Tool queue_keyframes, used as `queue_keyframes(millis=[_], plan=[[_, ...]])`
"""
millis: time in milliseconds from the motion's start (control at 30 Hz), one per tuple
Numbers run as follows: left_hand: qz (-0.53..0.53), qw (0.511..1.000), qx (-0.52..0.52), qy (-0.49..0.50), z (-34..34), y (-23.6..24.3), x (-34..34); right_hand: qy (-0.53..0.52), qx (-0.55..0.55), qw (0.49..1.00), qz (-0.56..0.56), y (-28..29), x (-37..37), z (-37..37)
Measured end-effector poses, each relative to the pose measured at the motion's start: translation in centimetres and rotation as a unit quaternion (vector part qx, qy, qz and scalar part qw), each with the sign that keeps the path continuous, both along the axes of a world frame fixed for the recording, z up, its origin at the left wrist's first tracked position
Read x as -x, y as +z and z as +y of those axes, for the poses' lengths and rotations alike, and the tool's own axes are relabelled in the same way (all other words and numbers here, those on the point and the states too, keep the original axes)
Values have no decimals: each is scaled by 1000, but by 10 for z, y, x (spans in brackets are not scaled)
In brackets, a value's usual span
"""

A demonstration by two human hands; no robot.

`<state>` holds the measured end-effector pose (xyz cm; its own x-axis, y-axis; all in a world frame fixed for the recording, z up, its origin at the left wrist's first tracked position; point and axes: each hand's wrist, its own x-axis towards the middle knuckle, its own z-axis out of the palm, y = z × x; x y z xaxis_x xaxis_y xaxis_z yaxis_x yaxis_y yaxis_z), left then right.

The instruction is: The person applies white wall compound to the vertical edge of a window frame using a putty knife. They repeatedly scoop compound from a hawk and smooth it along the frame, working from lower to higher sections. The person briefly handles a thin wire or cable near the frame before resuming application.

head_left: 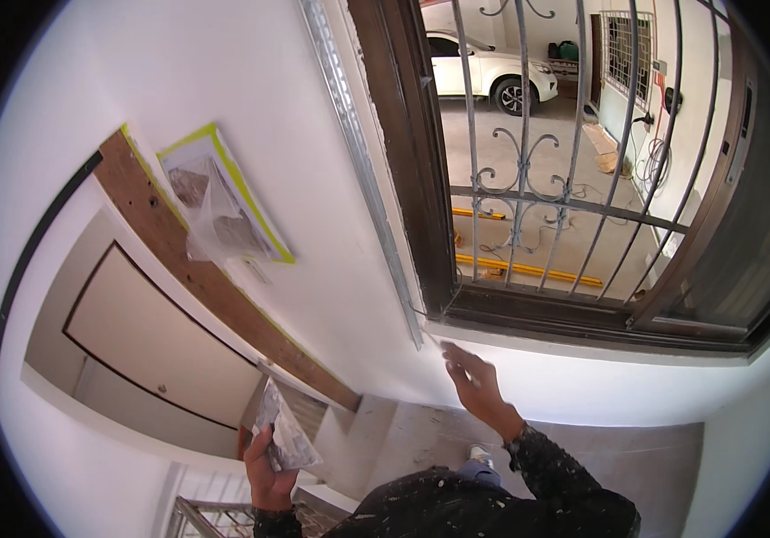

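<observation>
My left hand [268, 473], low and left of the middle, is closed around a flat, roughly triangular plate [285, 430] smeared with white and grey plaster. My right hand [479, 386] reaches up to the wall just under the window's lower left corner. Its fingers are bent together and slightly blurred. A thin pale sliver shows past the fingertips, but its kind is too small to make out. Beside those fingertips ends a perforated metal corner bead [354, 125], which runs up the wall edge along the brown window frame [421, 179].
Metal window bars [524, 193] stand at upper right; beyond them is a white car [493, 72]. A brown wooden board [165, 211] and a tape-edged opening [224, 197] with loose plastic sheet are on the left wall. Steps [376, 439] and a railing [201, 520] lie below.
</observation>
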<state>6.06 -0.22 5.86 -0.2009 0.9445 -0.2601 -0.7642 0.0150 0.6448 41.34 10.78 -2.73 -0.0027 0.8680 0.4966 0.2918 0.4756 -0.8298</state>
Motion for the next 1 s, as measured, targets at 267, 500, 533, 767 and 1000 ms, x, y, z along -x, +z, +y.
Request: queue_keyframes(millis=[267, 500, 533, 767, 1000], plan=[[-62, 996, -48, -36, 19, -11, -41, 20, -153, 988, 24, 165, -20, 90], [-32, 998, -27, -38, 14, -1, -37, -45, -331, 942, -11, 378, -20, 143], [-42, 999, -18, -27, 14, -1, -34, -57, -400, 915, -7, 410, -15, 152], [-44, 999, -26, -2, 14, -14, -9, -154, -428, 886, -91, 555, 9, 180], [-51, 998, 16, 46, 8, -11, 8, -177, -482, 855, -75, 589, 19, 202]])
